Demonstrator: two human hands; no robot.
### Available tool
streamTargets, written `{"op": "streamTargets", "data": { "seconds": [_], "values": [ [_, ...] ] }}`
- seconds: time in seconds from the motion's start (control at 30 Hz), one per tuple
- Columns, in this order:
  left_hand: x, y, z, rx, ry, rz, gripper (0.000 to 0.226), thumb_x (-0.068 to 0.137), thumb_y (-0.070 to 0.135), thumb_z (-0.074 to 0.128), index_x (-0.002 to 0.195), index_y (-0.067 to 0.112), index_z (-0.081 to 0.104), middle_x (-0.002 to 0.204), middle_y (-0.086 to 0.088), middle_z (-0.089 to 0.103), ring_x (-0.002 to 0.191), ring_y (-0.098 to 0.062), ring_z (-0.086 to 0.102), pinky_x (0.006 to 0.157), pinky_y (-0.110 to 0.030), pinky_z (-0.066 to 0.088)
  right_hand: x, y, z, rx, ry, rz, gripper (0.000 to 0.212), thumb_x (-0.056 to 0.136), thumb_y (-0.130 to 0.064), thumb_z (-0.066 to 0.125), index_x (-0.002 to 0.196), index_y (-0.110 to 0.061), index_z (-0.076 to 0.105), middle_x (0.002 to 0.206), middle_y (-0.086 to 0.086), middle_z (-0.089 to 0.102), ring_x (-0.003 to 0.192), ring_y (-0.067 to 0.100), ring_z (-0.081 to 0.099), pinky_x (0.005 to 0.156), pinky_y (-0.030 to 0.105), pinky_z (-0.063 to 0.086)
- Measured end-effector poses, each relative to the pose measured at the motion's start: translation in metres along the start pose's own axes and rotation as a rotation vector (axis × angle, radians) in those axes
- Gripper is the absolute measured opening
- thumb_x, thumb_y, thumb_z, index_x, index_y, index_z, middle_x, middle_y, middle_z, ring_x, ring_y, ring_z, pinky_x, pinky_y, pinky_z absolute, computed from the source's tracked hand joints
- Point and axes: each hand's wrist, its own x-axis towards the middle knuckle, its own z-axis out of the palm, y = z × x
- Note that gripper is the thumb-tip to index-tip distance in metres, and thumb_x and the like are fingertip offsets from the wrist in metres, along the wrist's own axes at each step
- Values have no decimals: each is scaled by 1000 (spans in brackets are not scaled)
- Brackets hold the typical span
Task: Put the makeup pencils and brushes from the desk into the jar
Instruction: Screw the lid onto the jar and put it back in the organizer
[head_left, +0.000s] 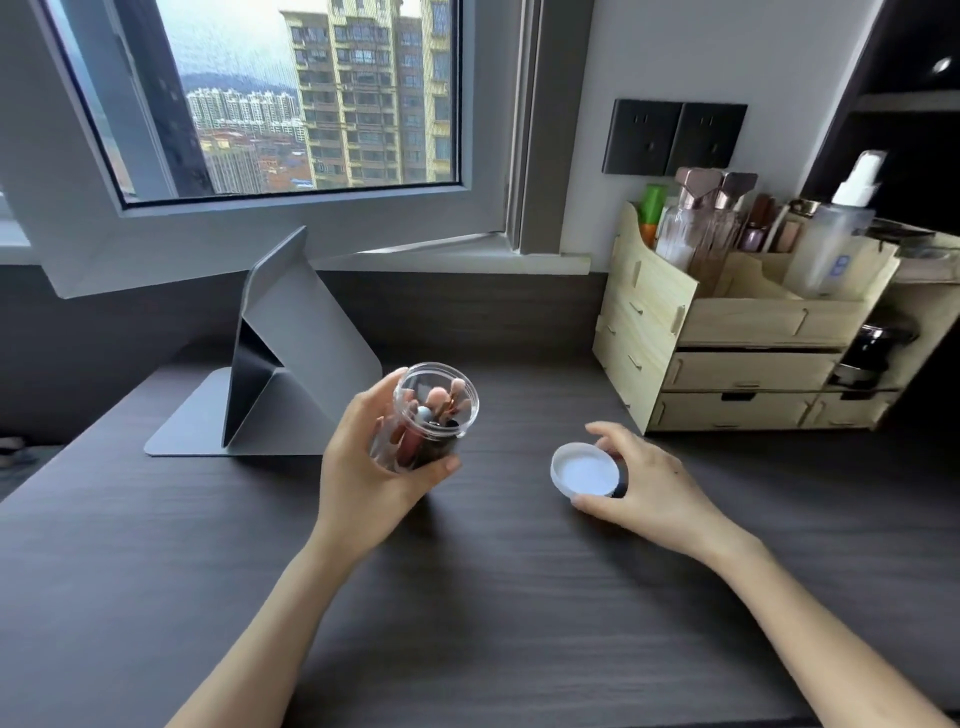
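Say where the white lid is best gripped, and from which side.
By its rim, from above: the lid lies near flat, hollow side up, a shallow disc, so opposite edges offer the only purchase. The right hand pinches it so, thumb near, fingers far.

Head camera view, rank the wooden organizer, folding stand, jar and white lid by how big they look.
Wooden organizer, folding stand, jar, white lid. Jar and lid sit similarly near, so that order holds.

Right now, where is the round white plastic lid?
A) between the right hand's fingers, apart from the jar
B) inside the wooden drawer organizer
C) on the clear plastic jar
A: the right hand pinches the white lid; the clear jar in the left hand is open.
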Motion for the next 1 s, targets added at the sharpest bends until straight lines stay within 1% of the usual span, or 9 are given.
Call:
{"op": "streamTargets", "data": {
  "seconds": [0.1, 0.27, 0.37, 0.5, 0.7, 0.8, 0.9, 0.97, 1.0],
  "values": [
    [2, 11, 4, 145, -63, 97, 81, 51, 26, 89, 125, 20, 55, 111, 4, 61, 100, -1, 55, 85, -11, 42, 0, -31, -13, 113, 24, -114, 77, 69, -42, 73, 131, -39, 28, 115, -11, 52, 102, 12, 54, 84, 25, 36],
    [0, 27, 8, 235, -103, 94, 81, 52, 34, 85, 126, 21, 57, 108, 2, 62, 97, -19, 59, 82, -39, 52, 4, -75, -45, 95, -13, -321, 85, 68, -38, 75, 135, -40, 23, 115, -13, 47, 107, 8, 49, 89, 23, 41],
    [-2, 35, 7, 257, -141, 99, 81, 52, 35, 86, 127, 23, 57, 106, 3, 63, 94, -19, 59, 79, -41, 52, 10, -91, -57, 172, -126, -379, 85, 67, -37, 76, 134, -43, 24, 113, -17, 47, 111, 5, 48, 91, 19, 40],
    [0, 44, 5, 308, -224, 98, 82, 52, 39, 88, 128, 25, 58, 99, 7, 62, 88, -18, 59, 75, -41, 51, 18, -105, -59, 259, -246, -430, 74, 69, -30, 78, 129, -41, 35, 111, -16, 49, 106, 3, 53, 89, 25, 54],
    [5, 50, -7, 158, -329, -31, 74, 45, 50, 81, 115, 44, 60, 94, 12, 64, 86, -13, 62, 79, -39, 51, 22, -112, -64, 239, -365, -551, 57, 72, -21, 78, 122, -30, 53, 120, -10, 50, 118, 6, 48, 92, 24, 52],
    [5, 51, -10, 90, -344, -73, 74, 42, 50, 81, 113, 51, 59, 98, 15, 66, 88, -9, 63, 82, -33, 50, 23, -120, -64, 163, -311, -526, 49, 74, -43, 73, 118, -30, 55, 106, -12, 57, 101, 4, 56, 78, 19, 53],
    [4, 54, -8, 135, -321, -43, 72, 41, 53, 78, 107, 66, 52, 97, 24, 61, 86, -2, 60, 75, -20, 47, 22, -131, -58, -100, -64, -465, 73, 68, -80, 32, 117, -28, 52, 67, -16, 52, 63, 4, 54, 52, 12, 38],
    [3, 56, -6, 148, -318, -34, 67, 41, 54, 76, 101, 68, 51, 96, 27, 59, 87, 0, 59, 73, -19, 47, 23, -131, -58, -221, -37, -467, 86, 65, -85, 11, 128, -34, 41, 67, -14, 52, 65, 6, 51, 53, 14, 31],
    [4, 56, -7, 142, -312, -37, 66, 42, 54, 76, 102, 67, 51, 96, 27, 60, 86, 0, 59, 74, -19, 47, 23, -128, -61, -197, -81, -476, 81, 68, -85, 12, 132, -41, 34, 78, -15, 56, 72, 5, 52, 59, 16, 35]
  ]
}}
